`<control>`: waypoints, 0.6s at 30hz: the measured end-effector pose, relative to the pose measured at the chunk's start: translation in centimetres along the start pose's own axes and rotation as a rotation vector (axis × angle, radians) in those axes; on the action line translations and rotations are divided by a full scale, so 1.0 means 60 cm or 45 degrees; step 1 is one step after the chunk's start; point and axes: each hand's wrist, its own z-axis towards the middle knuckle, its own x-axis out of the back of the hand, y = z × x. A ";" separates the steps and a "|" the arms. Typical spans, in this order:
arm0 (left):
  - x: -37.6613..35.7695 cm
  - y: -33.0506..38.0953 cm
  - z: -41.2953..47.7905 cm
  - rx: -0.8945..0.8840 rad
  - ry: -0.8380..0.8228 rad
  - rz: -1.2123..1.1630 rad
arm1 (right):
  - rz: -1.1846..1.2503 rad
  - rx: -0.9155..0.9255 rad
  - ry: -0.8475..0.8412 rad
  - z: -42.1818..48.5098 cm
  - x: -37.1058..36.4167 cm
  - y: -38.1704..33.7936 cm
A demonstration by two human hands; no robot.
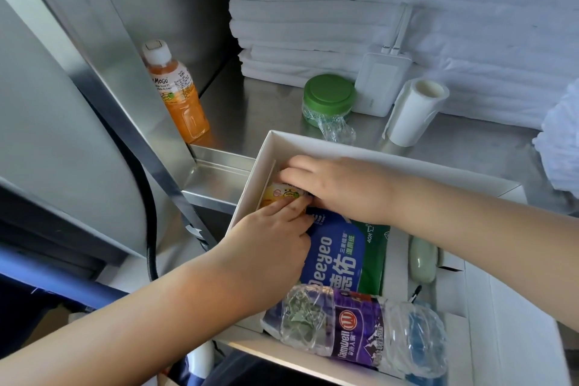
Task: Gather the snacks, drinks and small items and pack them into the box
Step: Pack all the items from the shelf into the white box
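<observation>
now both hands are inside the white box (pixel 344 147), at its far left corner. the right hand (pixel 341 188) has its grip curled over a yellow-label drink (pixel 275 194). the left hand (pixel 272 244) presses on it with fairly straight fingertips (pixel 293 205), not wrapped round. most of the drink is hidden. it looks like the orange bottle (pixel 178 94) standing on the table (pixel 266 110), so it is likely hard, smooth, a bit heavy and slippery. best to hold it round the middle. the blue wipes pack (pixel 332 257) beside it is soft and will squash. the water bottle (pixel 360 332) at the near end can roll.
</observation>
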 end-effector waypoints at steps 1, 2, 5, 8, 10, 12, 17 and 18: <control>0.002 -0.001 -0.001 0.000 0.000 -0.006 | 0.001 0.007 0.000 -0.001 -0.001 0.003; 0.004 -0.002 -0.003 -0.001 -0.003 -0.008 | 0.005 0.015 0.000 -0.002 0.000 0.006; 0.008 0.000 -0.012 0.003 -0.027 -0.007 | 0.028 0.084 0.015 -0.008 0.011 0.016; 0.012 0.004 -0.023 0.100 -0.005 -0.044 | 0.163 0.105 0.032 -0.014 0.019 0.022; 0.017 0.002 -0.027 0.151 -0.030 -0.020 | 0.218 0.060 0.035 -0.014 0.016 0.023; 0.023 0.000 -0.024 0.151 -0.115 0.015 | 0.271 0.012 0.044 -0.010 0.013 0.023; 0.041 -0.004 -0.018 0.144 -0.158 -0.036 | 0.310 -0.017 0.021 -0.014 0.017 0.021; 0.043 -0.007 -0.022 0.145 -0.106 -0.077 | 0.285 0.005 0.026 -0.017 0.021 0.020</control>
